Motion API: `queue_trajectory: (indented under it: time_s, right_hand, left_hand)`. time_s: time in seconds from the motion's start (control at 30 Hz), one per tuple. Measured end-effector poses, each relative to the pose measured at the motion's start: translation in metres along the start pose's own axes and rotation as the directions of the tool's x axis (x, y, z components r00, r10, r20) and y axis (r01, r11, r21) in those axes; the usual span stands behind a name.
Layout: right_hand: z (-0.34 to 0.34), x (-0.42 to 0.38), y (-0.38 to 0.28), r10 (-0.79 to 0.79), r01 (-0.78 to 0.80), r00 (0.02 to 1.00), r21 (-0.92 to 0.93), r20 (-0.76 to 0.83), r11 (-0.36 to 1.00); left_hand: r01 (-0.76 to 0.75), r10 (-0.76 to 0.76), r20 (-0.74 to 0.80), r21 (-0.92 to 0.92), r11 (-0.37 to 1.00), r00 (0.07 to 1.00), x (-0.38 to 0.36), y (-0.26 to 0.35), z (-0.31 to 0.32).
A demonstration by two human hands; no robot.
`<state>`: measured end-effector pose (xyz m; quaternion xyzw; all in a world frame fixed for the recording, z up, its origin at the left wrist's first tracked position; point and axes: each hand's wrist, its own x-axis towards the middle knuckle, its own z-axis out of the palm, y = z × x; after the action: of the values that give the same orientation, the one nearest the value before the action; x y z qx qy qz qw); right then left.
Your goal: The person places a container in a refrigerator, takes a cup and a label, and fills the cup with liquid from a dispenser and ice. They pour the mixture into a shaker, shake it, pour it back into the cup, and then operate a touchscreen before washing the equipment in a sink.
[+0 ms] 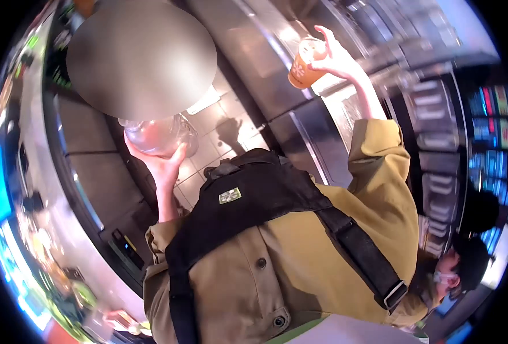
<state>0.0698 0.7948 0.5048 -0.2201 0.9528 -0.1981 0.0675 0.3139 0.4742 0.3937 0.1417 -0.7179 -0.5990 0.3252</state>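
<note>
On the left side of the view, my left hand (163, 166) is wrapped round a clear, rounded container (171, 133), whose upper part lies behind a grey blurred patch. My right hand (335, 57), at the upper right, grips an orange cup (304, 70) with a white print on its side. The cup is tilted, with my fingers and thumb about its rim end. Both hands are held well apart, out in front of my body.
Dark cabinets and a metal counter (90, 229) run down the left. Steel counters (254, 63) stand at the top, with metal trays (437, 114) at the right. Another person (460, 264) in a dark cap is at the lower right. Below my hands is the tiled floor (208, 132).
</note>
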Motion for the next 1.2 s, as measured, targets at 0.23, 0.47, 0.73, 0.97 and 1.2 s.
queue_trajectory:
  time_s: [0.23, 0.47, 0.73, 0.97, 1.2]
  right_hand:
    - [0.077, 0.164, -0.259, -0.362, 0.369, 0.93, -0.188, 0.069, 0.91]
    - [0.204, 0.292, -0.509, -0.763, 0.765, 0.644, -0.075, 0.063, 0.639]
    - [0.386, 0.392, -0.774, -0.811, 0.816, 0.562, 0.05, 0.164, 0.576]
    - [0.468, 0.438, -0.915, -0.709, 0.742, 0.664, -0.089, 0.236, 0.665]
    - [0.526, 0.469, -0.982, -0.809, 0.796, 0.566, -0.15, -0.156, 0.586]
  left_hand:
    - [0.104, 0.008, -0.464, 0.216, 0.971, 0.886, -0.036, -0.012, -0.136]
    - [0.192, 0.036, -0.815, 0.18, 0.965, 0.579, -0.05, -0.027, -0.202]
    - [0.268, 0.19, -0.912, 0.298, 0.916, 0.365, 0.068, -0.059, -0.281]
    - [0.359, 0.226, -0.943, 0.305, 0.882, 0.246, 0.159, -0.07, -0.332]
    - [0.461, 0.212, -0.966, 0.256, 0.85, 0.146, 0.17, -0.08, -0.358]
